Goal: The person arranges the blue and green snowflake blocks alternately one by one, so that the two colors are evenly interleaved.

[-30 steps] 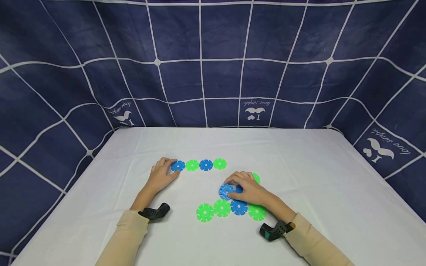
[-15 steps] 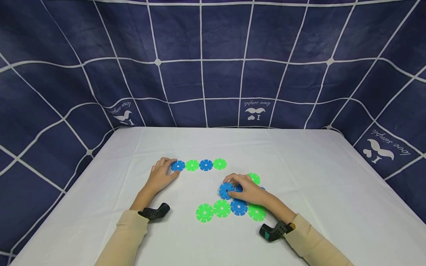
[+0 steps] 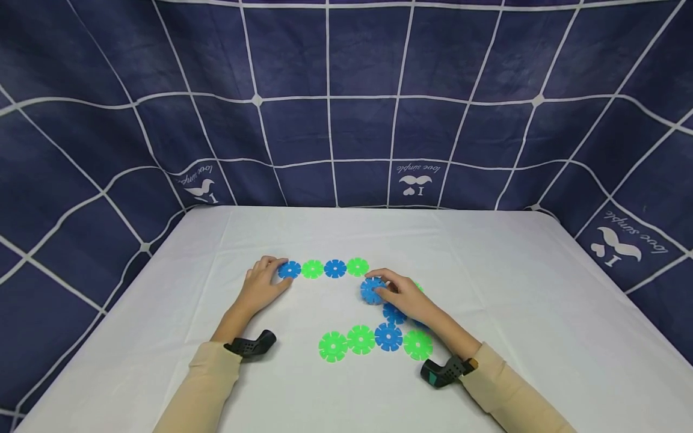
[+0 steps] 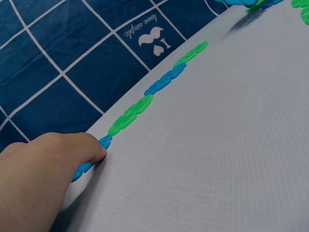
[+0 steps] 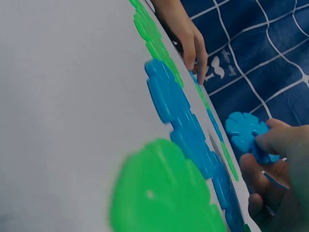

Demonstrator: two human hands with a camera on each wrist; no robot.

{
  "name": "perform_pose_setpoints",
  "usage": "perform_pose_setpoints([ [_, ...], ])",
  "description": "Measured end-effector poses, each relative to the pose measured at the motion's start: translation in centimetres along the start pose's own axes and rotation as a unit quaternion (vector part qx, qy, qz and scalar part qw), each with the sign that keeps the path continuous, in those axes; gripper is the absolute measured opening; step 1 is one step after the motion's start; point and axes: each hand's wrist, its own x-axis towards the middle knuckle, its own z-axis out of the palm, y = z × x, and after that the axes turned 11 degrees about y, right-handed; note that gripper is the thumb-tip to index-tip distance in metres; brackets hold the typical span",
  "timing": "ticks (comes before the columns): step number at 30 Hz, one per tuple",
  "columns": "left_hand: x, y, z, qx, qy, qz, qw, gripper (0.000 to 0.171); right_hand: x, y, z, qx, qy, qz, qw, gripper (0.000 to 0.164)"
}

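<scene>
My left hand (image 3: 258, 290) rests on the table, thumb and fingers holding the edges of a blue notched plastic disc (image 3: 290, 270) at the left end of a row. Along that row follow a green disc (image 3: 312, 269), another blue disc (image 3: 335, 269) and a second green one (image 3: 357, 267). Between thumb and fingers my right hand (image 3: 409, 296) pinches a loose blue notched disc (image 5: 244, 131), lifted off the table near the row's right end. The fingers hide part of it.
Nearer to me lie more discs: green ones (image 3: 332, 347), blue ones (image 3: 388, 337) and a green one (image 3: 418, 345) beneath the right forearm. Some are partly hidden by that arm. A dark blue gridded cloth (image 3: 346, 132) hangs behind the white table (image 3: 216, 385).
My right hand has moved away from me with the blue disc, from above the near discs toward the far row's right end. The left hand stays put.
</scene>
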Motion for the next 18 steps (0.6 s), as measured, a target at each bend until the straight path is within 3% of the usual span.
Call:
perform_pose_setpoints([
  [8, 0.0, 0.1, 0.0, 0.004, -0.002, -0.001, 1.0000, 0.056, 1.6, 0.7, -0.3, -0.010, 0.077, 0.027, 0.997, 0.033],
  [18, 0.0, 0.1, 0.0, 0.004, -0.003, -0.005, 1.0000, 0.056, 3.6, 1.5, 0.1, -0.039, 0.122, 0.080, 0.988, 0.047],
])
